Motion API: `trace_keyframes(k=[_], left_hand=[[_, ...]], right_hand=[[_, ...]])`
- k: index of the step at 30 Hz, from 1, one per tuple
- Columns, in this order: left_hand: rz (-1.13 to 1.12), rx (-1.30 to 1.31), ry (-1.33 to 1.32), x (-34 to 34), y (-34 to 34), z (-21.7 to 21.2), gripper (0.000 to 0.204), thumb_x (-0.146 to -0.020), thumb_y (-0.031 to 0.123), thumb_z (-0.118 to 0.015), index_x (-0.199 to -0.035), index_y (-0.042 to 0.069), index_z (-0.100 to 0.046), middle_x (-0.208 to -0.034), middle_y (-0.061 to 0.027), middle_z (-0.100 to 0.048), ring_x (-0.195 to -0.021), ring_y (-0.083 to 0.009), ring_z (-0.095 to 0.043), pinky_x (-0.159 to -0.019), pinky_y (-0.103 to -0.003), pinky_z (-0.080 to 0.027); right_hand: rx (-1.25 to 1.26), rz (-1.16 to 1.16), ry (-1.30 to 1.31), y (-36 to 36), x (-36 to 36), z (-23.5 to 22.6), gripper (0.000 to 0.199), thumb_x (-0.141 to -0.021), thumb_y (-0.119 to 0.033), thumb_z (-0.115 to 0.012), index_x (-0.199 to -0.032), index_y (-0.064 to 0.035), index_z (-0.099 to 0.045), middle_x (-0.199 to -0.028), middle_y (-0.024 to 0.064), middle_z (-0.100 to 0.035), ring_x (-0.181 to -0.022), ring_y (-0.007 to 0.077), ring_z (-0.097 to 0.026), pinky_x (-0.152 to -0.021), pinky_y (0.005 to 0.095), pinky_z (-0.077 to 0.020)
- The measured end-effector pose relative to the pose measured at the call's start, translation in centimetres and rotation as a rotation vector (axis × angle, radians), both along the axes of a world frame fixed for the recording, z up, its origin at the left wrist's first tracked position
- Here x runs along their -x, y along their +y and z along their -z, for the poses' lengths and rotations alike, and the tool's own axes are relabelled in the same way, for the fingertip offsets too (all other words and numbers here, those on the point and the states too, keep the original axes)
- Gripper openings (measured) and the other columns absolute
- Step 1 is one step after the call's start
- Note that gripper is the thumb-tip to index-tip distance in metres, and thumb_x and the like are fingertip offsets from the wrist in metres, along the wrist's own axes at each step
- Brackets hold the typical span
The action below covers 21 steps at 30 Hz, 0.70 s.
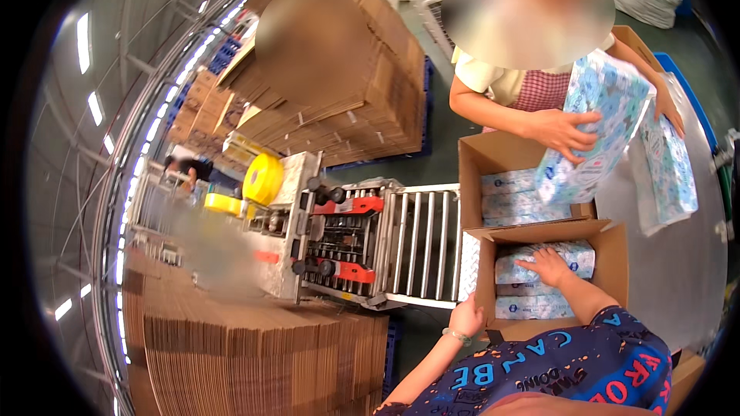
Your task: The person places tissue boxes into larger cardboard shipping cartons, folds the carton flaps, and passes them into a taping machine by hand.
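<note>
Just in front of me stands an open cardboard box [610,270], with several blue-and-white floral soft packs [532,308] lying in rows inside. My right hand [549,267] rests with spread fingers on the pack at the far side of the box. At the box's near left edge, my left hand [467,316] is closed around the cardboard; a bracelet circles that wrist. Across from me a co-worker's hand [566,132] steadies a large floral pack [605,119], tilted over a second open cardboard box [476,162] that holds similar packs.
A roller conveyor [424,243] leads left from the boxes to a taping machine [339,239] with a yellow tape roll [263,179]. Flattened cartons [254,354] are stacked at lower left, more cartons [385,92] farther back. Another floral pack [669,173] lies on the metal table [686,262] at right.
</note>
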<state>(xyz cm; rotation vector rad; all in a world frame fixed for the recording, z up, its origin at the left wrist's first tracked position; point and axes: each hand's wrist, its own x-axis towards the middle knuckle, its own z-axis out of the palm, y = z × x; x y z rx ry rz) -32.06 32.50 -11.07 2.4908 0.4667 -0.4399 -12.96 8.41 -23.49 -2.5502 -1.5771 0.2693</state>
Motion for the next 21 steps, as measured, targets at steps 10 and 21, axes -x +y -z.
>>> trace_keyframes(k=[10,21], left_hand=[[0.562,-0.062,0.182,-10.5,-8.1,2.0,0.069,-0.09,0.041,-0.064,-0.142,0.002,-0.042,-0.141,-0.0243,-0.048,-0.128,-0.0438,-0.048,-0.1,-0.052,-0.046],[0.795,-0.191,0.658,-19.5,-17.5,17.2,0.104,-0.083,0.065,-0.063,-0.162,0.031,-0.005,-0.169,-0.0032,0.002,-0.154,-0.0362,0.001,-0.107,-0.074,-0.028]], right_hand=[[-0.496,0.363,0.046,-6.5,1.1,-12.2,0.023,-0.074,-0.01,-0.068,-0.096,-0.0069,-0.071,-0.107,0.0141,-0.064,-0.108,0.0359,-0.057,-0.098,0.049,-0.0426],[0.088,2.227,-0.635,-59.2,35.2,-2.1,0.042,-0.095,-0.021,-0.064,-0.127,0.0058,-0.058,-0.119,0.0276,-0.064,-0.118,0.0402,-0.058,-0.102,0.0444,-0.0449]])
